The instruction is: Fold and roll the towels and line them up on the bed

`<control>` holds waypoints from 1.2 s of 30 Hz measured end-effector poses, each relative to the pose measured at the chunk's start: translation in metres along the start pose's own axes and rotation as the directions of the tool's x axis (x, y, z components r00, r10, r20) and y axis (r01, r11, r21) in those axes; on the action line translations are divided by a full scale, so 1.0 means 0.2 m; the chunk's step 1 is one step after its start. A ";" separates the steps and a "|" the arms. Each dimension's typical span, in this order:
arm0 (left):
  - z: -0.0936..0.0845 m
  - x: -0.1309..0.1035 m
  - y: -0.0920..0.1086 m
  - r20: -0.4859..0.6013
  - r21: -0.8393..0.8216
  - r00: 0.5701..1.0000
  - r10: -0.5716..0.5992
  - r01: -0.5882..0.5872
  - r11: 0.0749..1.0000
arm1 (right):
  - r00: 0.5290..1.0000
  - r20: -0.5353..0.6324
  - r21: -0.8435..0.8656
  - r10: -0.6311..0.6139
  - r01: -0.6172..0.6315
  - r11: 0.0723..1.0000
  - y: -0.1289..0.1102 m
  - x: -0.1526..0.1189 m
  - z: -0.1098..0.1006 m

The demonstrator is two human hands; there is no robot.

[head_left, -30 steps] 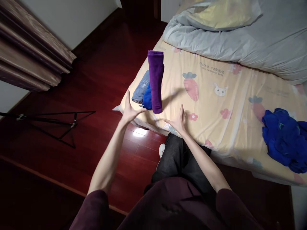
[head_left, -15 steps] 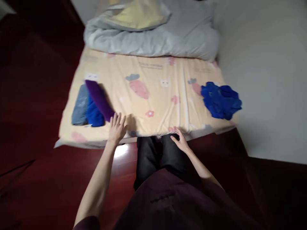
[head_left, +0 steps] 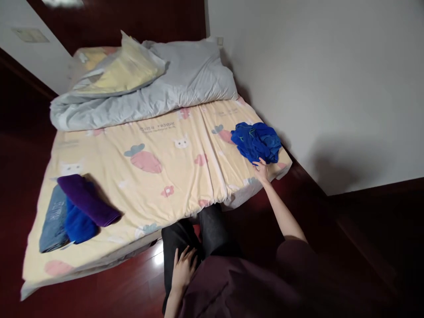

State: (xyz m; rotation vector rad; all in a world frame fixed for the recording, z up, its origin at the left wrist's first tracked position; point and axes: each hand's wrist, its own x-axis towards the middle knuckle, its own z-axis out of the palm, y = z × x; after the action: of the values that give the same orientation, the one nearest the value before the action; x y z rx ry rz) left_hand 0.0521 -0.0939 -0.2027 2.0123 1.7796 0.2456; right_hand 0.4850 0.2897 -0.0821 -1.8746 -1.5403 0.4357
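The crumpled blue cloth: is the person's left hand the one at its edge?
No, the right hand is at the near edge of the crumpled blue cloth, while the left hand is down by the dark trousers.

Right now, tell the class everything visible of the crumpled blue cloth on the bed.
The blue cloth is a loose, wrinkled heap of soft-looking fabric with thin greenish lines; whether it is one piece or several is unclear. It lies on the bed, at the right side near the wall. The right hand is at its near edge, seemingly touching it.
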 end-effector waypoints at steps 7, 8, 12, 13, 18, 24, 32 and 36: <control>0.04 0.06 -0.05 -0.141 0.071 0.987 -0.071 0.082 0.994 | 0.989 0.080 -0.203 0.122 -0.104 0.974 -0.01 0.48 -0.03; 0.05 0.06 -0.05 -0.144 0.073 0.987 -0.073 0.084 0.994 | 0.988 0.067 -0.195 0.142 -0.126 0.973 0.00 0.53 -0.02; 0.06 0.09 -0.04 -0.119 0.055 0.991 -0.065 0.072 0.996 | 0.986 -0.010 -0.138 0.168 -0.168 0.976 -0.01 0.66 -0.01; 0.06 0.10 -0.04 -0.113 0.046 0.991 -0.066 0.071 0.996 | 0.986 -0.031 -0.135 0.161 -0.164 0.977 -0.01 0.68 -0.02; 0.00 0.15 -0.01 -0.085 -0.020 0.992 -0.091 0.089 0.996 | 0.958 -0.283 -0.057 0.048 -0.066 0.996 -0.03 0.80 -0.13; -0.08 0.16 0.01 -0.054 -0.108 0.989 -0.138 0.132 0.985 | 0.858 -0.507 0.089 -0.074 0.138 0.986 -0.29 0.92 -0.28; -0.16 0.14 0.04 0.050 -0.198 0.989 -0.139 0.147 0.969 | 0.716 -0.669 0.162 -0.198 0.401 0.902 -0.94 0.90 -0.47; -0.19 0.12 0.03 0.064 -0.233 0.990 -0.122 0.134 0.963 | 0.737 -0.642 0.200 -0.212 0.428 0.881 -1.13 0.95 -0.57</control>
State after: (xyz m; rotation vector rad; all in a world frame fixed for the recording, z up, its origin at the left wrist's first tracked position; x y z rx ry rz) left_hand 0.0460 -0.0641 -0.1701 1.7166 1.7509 0.3475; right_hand 0.4392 0.4592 0.1819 -1.2555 -1.2116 -0.0754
